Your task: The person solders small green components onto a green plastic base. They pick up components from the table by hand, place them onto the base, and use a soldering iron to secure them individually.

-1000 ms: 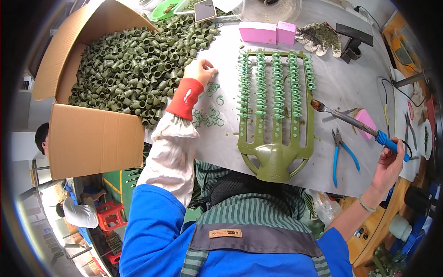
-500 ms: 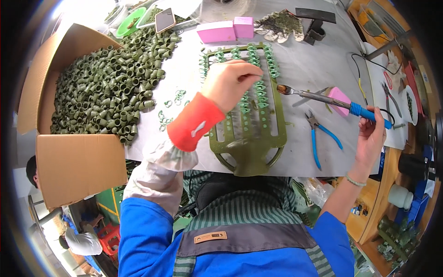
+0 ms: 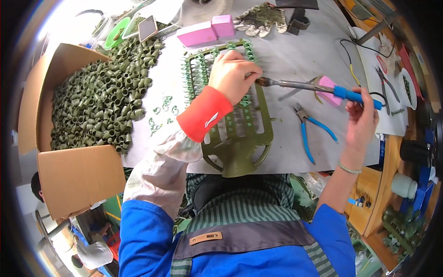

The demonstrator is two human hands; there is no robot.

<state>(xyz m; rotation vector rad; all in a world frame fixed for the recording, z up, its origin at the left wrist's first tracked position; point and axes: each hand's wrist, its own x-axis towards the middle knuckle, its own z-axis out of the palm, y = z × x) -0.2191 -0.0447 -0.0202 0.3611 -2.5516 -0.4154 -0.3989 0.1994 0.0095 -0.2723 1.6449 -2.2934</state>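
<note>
My left hand (image 3: 233, 76), in a red wristband, hovers over the olive plastic frame (image 3: 237, 154) with its fingertips pinched at the dark tip of a soldering-iron-like tool (image 3: 300, 85); what they hold is hidden. My right hand (image 3: 361, 121) grips the tool's blue handle. Rows of light green ring clips (image 3: 199, 69) line the frame, with exposed studs toward its lower end. Loose green rings (image 3: 164, 104) lie left of it. Blue-handled cutters (image 3: 305, 135) and a pink block (image 3: 330, 96) sit to the right.
A cardboard box (image 3: 74, 177) spills olive fittings (image 3: 92, 106) at left. Pink blocks (image 3: 196, 34), a stained glove (image 3: 260, 21), a phone (image 3: 147, 27) and a green bowl (image 3: 110, 39) sit at the back. Pliers (image 3: 387, 87) lie far right. A co-worker (image 3: 92, 254) is at lower left.
My left hand has moved from the loose rings over to the frame and the tool's tip. My right hand and tool shifted left in view, as the whole view shifted too.
</note>
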